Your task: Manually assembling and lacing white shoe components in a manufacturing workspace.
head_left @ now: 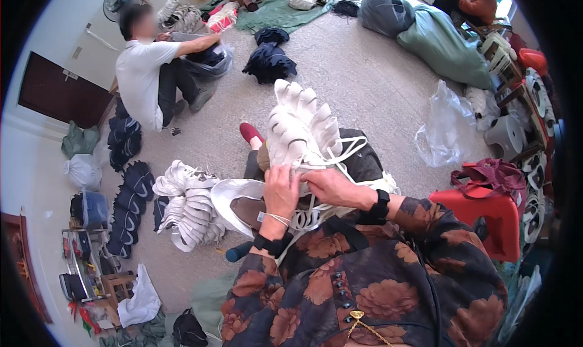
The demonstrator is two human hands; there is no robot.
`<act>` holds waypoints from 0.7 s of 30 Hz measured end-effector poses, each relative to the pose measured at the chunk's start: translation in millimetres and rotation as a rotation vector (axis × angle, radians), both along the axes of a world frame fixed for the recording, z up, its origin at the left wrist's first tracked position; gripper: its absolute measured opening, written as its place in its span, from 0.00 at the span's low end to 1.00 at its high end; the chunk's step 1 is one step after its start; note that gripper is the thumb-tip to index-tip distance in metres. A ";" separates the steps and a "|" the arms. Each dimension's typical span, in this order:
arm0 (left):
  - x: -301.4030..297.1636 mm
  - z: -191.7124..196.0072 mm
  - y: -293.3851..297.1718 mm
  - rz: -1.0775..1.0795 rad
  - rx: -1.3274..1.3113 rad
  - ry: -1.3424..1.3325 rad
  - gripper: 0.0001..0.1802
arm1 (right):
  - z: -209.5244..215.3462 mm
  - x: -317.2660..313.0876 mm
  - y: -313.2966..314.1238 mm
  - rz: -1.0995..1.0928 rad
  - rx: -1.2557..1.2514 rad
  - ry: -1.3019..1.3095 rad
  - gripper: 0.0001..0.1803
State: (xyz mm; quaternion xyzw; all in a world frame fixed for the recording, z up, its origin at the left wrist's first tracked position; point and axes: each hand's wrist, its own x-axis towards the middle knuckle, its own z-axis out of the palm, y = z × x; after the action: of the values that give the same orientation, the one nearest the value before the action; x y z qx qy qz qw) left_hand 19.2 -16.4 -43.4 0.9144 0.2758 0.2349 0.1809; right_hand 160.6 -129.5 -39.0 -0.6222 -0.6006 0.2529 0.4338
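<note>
A white shoe upper [226, 196] with a dark insole-coloured inside lies across my lap, its heel opening toward the left. My left hand [280, 195] is closed on its front part, fingertips pressed together at the lacing. Beside it, my right hand [335, 186] is closed too, pinching a white shoelace [347, 155] near the upper. Loops of lace hang on the far side of my right hand and below it. Just beyond my fingers rises a bundle of nested white shoe uppers [293, 125]. The exact grip of the fingertips is partly hidden.
White uppers [189, 207] are piled on the floor at left, near rows of dark uppers [130, 195]. A person [143, 73] sits at far left. To the right are a red stool [480, 219] and a clear plastic bag [446, 128]; green sacks [443, 46] lie farther off.
</note>
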 end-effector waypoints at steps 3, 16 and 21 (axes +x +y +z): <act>0.3 0.4 -11.7 -0.007 0.053 0.049 0.21 | -7.2 11.9 12.6 0.033 0.003 -0.159 0.09; -2.0 -9.4 -3.5 0.074 0.002 -0.098 0.10 | -6.1 4.2 28.6 0.000 -0.027 -0.420 0.08; 0.1 -7.3 -2.9 0.087 -0.022 -0.092 0.08 | -6.1 1.7 31.8 0.014 -0.004 -0.449 0.08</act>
State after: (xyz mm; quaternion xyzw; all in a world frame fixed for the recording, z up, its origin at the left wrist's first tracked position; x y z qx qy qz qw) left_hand 19.3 -19.3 -50.7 0.8878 0.3092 0.2811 0.1930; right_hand 162.3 -97.7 -45.1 -0.6594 -0.6861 0.1120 0.2862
